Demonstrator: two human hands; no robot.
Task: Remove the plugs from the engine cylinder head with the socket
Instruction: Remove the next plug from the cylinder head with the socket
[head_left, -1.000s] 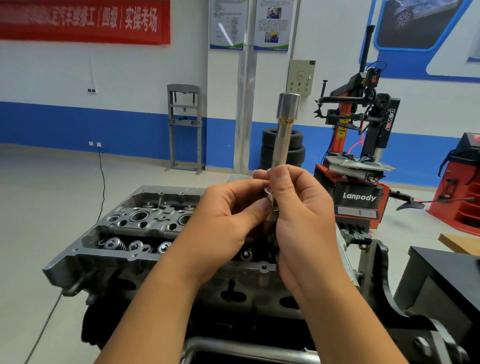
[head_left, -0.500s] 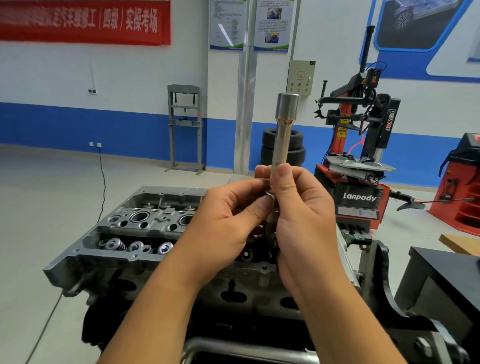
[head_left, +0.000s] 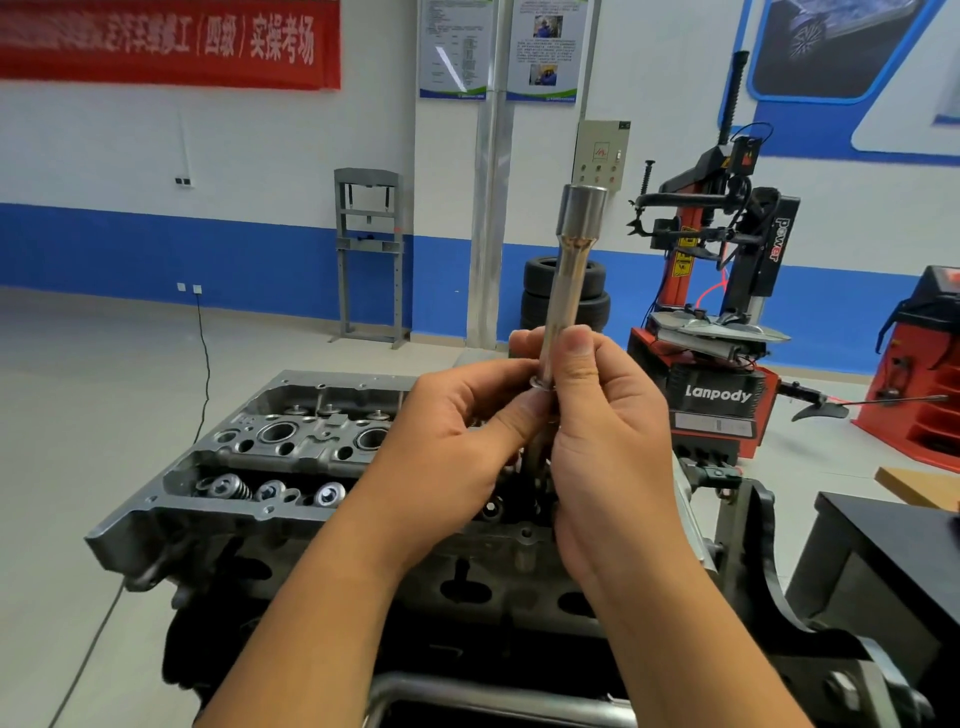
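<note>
two hands (head_left: 519, 431) grip one socket (head_left: 563, 280) (upright)

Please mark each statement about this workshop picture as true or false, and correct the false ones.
1. Both hands hold the long socket. True: the left hand and the right hand both grip its lower part.
2. The socket lies flat on the cylinder head. False: it stands nearly upright, above the cylinder head.
3. Tires are stacked by the back wall. True.
4. The wide end of the socket points down. False: the wide end is on top.
5. The tire changer is green. False: it is red and black.
</note>
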